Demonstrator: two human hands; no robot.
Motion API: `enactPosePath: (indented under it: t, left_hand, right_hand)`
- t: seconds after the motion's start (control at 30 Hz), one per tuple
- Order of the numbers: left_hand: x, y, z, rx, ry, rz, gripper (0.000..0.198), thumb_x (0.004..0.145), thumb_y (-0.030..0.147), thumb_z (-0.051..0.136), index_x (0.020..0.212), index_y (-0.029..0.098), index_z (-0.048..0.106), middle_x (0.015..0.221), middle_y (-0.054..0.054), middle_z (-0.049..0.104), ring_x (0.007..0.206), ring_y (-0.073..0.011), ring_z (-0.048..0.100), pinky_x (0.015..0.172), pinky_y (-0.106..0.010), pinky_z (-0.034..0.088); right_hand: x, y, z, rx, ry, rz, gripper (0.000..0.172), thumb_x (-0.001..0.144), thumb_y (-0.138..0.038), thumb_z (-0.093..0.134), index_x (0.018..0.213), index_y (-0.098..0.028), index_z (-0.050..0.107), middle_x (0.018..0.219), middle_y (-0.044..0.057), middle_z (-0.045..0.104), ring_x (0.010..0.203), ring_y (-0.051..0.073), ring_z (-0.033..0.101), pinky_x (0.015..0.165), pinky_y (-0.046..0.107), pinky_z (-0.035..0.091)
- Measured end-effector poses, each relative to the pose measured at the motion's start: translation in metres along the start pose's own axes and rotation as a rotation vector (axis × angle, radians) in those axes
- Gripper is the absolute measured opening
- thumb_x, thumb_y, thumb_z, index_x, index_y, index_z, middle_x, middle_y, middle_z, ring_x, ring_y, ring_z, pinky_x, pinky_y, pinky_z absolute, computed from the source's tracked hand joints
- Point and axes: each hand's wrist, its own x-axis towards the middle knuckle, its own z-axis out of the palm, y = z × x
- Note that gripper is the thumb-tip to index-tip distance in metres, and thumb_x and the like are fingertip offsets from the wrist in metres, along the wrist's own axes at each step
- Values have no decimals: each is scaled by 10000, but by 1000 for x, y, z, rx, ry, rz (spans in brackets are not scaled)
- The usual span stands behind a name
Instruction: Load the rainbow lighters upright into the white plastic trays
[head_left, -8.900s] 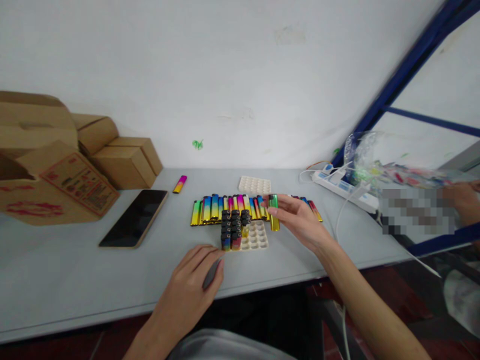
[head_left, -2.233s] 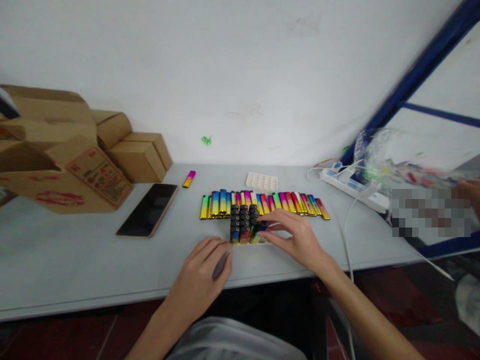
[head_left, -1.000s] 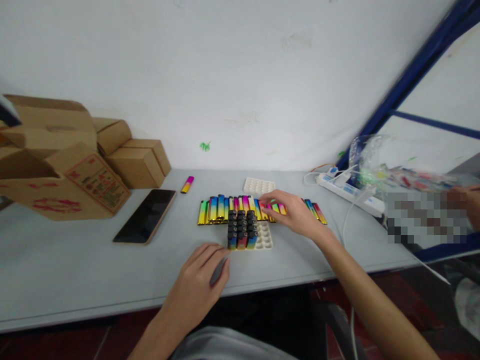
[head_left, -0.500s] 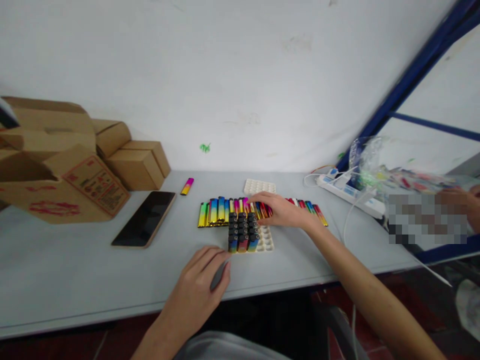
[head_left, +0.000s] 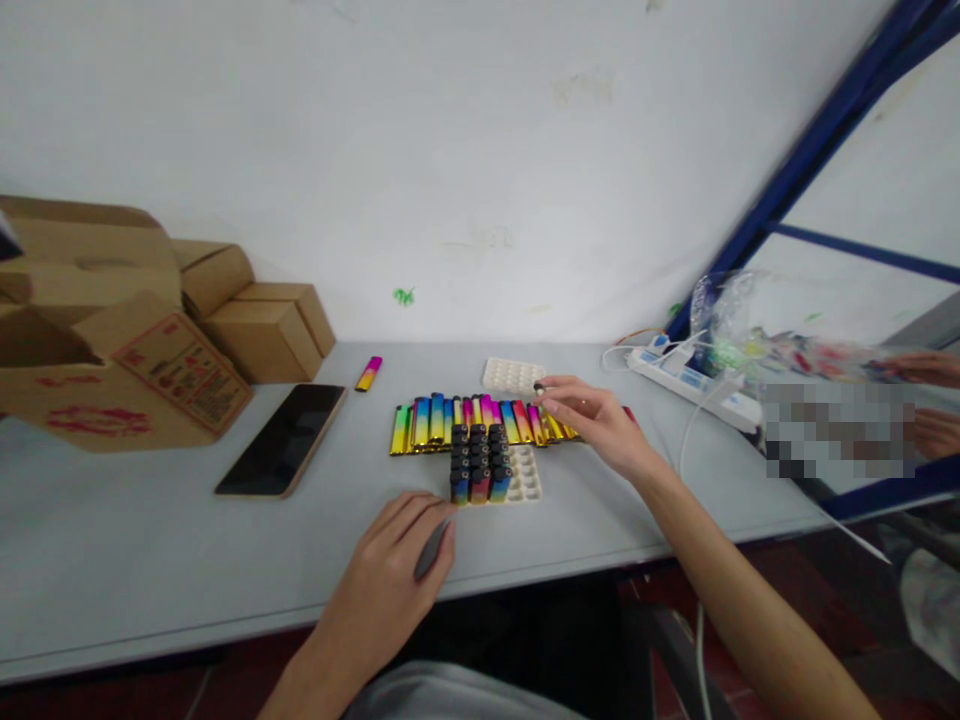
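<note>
A row of rainbow-coloured lighters [head_left: 465, 420] lies across the grey table [head_left: 150, 560]. In front of it a white pocketed tray [head_left: 527, 480] holds several lighters standing upright [head_left: 478, 465] with black caps. My right hand [head_left: 596, 425] hovers over the right end of the row. Its fingers pinch one lighter [head_left: 539, 390] by the black top. My left hand [head_left: 390, 580] rests palm down at the table's front edge, just before the tray, its fingers closed round a slim grey object [head_left: 431, 548].
A second white tray [head_left: 510, 375] lies behind the row, and a pink-yellow lighter [head_left: 368, 373] lies apart. A dark phone [head_left: 283, 437] and cardboard boxes [head_left: 112, 350] are at the left. A power strip [head_left: 690, 385], cables, a plastic bag [head_left: 742, 320] and another person's hands [head_left: 926, 370] are at the right.
My right hand set a lighter in the tray, reached back over the row, and has now lifted one lighter by its top. The left hand has stayed put.
</note>
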Motion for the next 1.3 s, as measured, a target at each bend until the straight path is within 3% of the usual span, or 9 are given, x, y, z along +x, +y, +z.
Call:
enactPosePath:
  t: [0.03,0.17,0.33,0.43,0.57,0.73,0.97,1.17,1.3]
  left_hand:
    - [0,0,0,-1,0,0,168,998,138,563,1130,190,654,1034,-68,715,1016,-221,671,967,-398,563]
    - [-1,-2,0,-7,-17,-2,179,1000,141,562,1148,190,649,1047,-72,713,1034,-224,667,982,-403,557]
    - [-1,-1,0,-4,-9,-4,173,1002,149,555,1135,198,654,1043,-72,716,1023,-226,670,967,-400,564]
    - [-1,-1,0,2,-8,1,177,1002,150,558,1142,201,654,1046,-71,718,1030,-230,669,979,-410,559]
    - [-1,-2,0,5,-4,4,174,1002,149,563,1144,192,655,1042,-71,717,1027,-225,668,979,-404,556]
    - [0,-2,0,-6,-2,1,166,997,153,566,1127,186,664,1040,-70,716,1021,-219,673,972,-389,561]
    - [0,-2,0,-3,3,-1,171,999,166,559,1129,196,666,1036,-72,721,1009,-223,680,952,-394,573]
    - [-1,-3,0,1,7,5,170,993,157,575,1137,191,660,1054,-70,716,1032,-222,672,978,-393,558]
    - [-1,-3,1,-1,11,8,165,992,159,573,1127,191,663,1044,-70,719,1025,-224,676,975,-394,559]
  right_hand:
    - [-3,-2,2,33,23,22,330,896,-456,757,1135,-227,770,1287,108,678,1206,234,637,1017,400,549]
    - [-15,-8,10,182,52,114,714,783,-383,871,1426,-308,569,1350,90,666,951,166,695,871,348,598]
    - [-20,-17,17,134,-49,142,349,857,-500,784,991,-185,718,1006,73,764,955,213,710,902,379,578]
    - [-22,-24,21,179,-118,123,376,925,-563,686,863,-208,580,869,37,740,830,185,704,781,339,592]
    - [-27,-25,31,295,-192,131,397,962,-600,610,886,-255,430,716,-47,622,611,139,634,623,300,566]
    - [-30,-15,39,166,0,159,471,950,-665,574,805,-253,401,611,-95,352,484,88,331,436,221,312]
    - [-32,-14,43,-288,222,101,588,960,-626,523,557,-229,362,510,-51,344,504,107,346,507,272,273]
    - [-32,-11,46,-398,266,100,443,908,-444,524,549,-234,371,487,-46,381,481,111,350,512,280,238]
    - [-34,-11,46,-400,252,106,434,922,-447,506,567,-232,382,501,-44,393,493,116,369,523,280,253]
